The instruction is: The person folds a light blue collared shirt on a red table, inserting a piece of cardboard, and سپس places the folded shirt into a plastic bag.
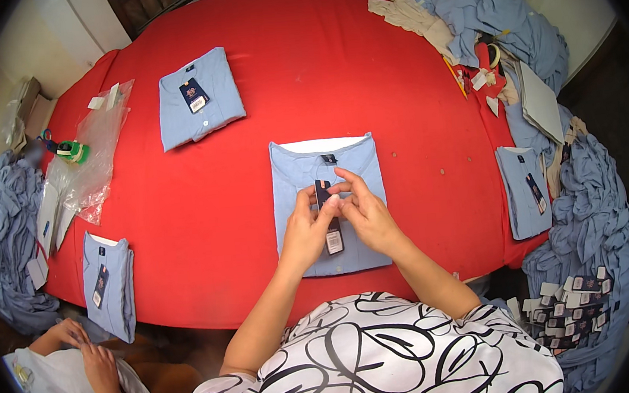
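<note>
A folded light-blue shirt (295, 191) lies in front of me, with white backing showing at its top edge and a dark neck label. Over its middle, my left hand (304, 233) closes on a dark hang tag (334, 241) with a white label near its lower end. A thin string loop runs from the tag up toward the neck label. My right hand (370, 220) is pinched beside the tag, thumb against the left thumb and index finger stretched upward. Whatever lies between the right fingertips is hidden.
More folded shirts with tags lie at upper left (203, 120), left edge (111, 297) and right edge (528, 200). Loose blue garments (489, 9) heap along the right; many tags (571, 309) sit at lower right. Clear plastic (101, 155) lies left. Another person's hands (84, 347) rest lower left.
</note>
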A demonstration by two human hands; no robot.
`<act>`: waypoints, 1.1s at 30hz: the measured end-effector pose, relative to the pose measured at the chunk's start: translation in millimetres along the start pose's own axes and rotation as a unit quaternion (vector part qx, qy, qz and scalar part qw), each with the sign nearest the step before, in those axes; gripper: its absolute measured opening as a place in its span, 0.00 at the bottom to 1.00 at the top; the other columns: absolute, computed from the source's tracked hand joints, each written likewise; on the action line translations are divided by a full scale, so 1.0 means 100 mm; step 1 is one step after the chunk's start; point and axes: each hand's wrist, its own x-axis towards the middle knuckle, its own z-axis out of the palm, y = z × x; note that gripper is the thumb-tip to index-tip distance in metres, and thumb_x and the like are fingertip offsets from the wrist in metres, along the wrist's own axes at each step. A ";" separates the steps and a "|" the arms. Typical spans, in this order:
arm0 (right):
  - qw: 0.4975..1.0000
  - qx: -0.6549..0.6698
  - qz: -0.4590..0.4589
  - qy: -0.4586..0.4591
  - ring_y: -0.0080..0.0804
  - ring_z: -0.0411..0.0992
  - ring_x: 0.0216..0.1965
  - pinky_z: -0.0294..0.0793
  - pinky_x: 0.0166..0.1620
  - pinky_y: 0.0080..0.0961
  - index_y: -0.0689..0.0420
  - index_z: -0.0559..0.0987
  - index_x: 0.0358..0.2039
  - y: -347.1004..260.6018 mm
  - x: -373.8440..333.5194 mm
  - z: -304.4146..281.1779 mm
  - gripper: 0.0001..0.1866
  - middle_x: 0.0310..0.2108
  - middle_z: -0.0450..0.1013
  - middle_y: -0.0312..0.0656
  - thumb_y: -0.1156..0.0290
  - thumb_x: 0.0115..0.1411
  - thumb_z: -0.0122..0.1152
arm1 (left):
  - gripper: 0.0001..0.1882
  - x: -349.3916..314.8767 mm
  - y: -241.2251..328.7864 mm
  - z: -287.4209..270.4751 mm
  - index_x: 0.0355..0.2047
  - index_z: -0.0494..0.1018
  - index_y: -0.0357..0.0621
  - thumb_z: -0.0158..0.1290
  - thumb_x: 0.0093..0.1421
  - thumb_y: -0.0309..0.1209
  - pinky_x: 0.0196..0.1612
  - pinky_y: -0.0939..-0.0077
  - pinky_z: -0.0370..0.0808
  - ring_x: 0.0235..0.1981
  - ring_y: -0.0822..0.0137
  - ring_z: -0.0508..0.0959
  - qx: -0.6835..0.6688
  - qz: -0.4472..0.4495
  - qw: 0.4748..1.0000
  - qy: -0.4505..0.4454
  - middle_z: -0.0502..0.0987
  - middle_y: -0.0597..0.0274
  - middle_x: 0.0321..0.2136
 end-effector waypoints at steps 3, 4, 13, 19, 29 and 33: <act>0.992 0.112 0.058 -0.005 0.21 0.71 0.37 0.75 0.45 0.23 0.59 0.58 0.66 -0.05 -0.01 -0.07 0.28 0.50 0.72 0.44 0.77 0.66 0.48 | 0.27 0.01 -0.14 -0.03 0.57 0.64 0.32 0.56 0.64 0.36 0.36 0.68 0.78 0.35 0.57 0.83 0.013 0.023 0.999 0.020 0.77 0.45 0.43; 0.996 0.076 0.047 0.013 0.22 0.71 0.37 0.74 0.45 0.23 0.59 0.60 0.65 -0.04 0.01 -0.12 0.27 0.49 0.73 0.44 0.77 0.66 0.48 | 0.27 0.01 -0.16 -0.06 0.57 0.65 0.33 0.57 0.63 0.36 0.36 0.67 0.78 0.35 0.55 0.83 0.074 0.023 0.997 0.017 0.78 0.45 0.42; 0.954 -0.230 -0.041 0.189 0.48 0.72 0.51 0.70 0.55 0.35 0.58 0.75 0.52 0.51 0.51 -0.79 0.15 0.51 0.74 0.48 0.71 0.65 0.52 | 0.25 0.23 0.32 -0.19 0.56 0.70 0.34 0.57 0.61 0.34 0.46 0.61 0.76 0.44 0.53 0.78 0.473 0.117 0.873 0.037 0.77 0.46 0.46; 0.926 -0.207 -0.095 0.301 0.31 0.74 0.42 0.73 0.48 0.28 0.63 0.76 0.50 1.02 0.69 -0.83 0.16 0.46 0.74 0.45 0.66 0.70 0.47 | 0.33 1.86 0.17 -0.17 0.66 0.56 0.35 0.43 0.69 0.45 0.71 0.61 0.50 0.71 0.53 0.51 0.569 0.206 0.795 -0.026 0.54 0.47 0.68; 0.931 -0.187 -0.065 0.307 0.31 0.74 0.39 0.73 0.46 0.27 0.64 0.78 0.45 0.92 0.61 -0.79 0.14 0.41 0.75 0.43 0.68 0.69 0.47 | 0.41 2.87 0.04 -0.44 0.71 0.48 0.41 0.33 0.68 0.58 0.74 0.65 0.39 0.73 0.65 0.44 0.620 0.177 0.762 -0.056 0.46 0.59 0.72; 0.928 -0.202 -0.070 0.305 0.39 0.74 0.42 0.72 0.47 0.31 0.63 0.78 0.43 0.89 0.66 -0.80 0.13 0.41 0.76 0.46 0.68 0.69 0.48 | 0.35 2.25 -0.10 -0.98 0.70 0.50 0.40 0.31 0.71 0.51 0.74 0.64 0.40 0.73 0.64 0.45 0.571 0.163 0.801 -0.072 0.48 0.58 0.72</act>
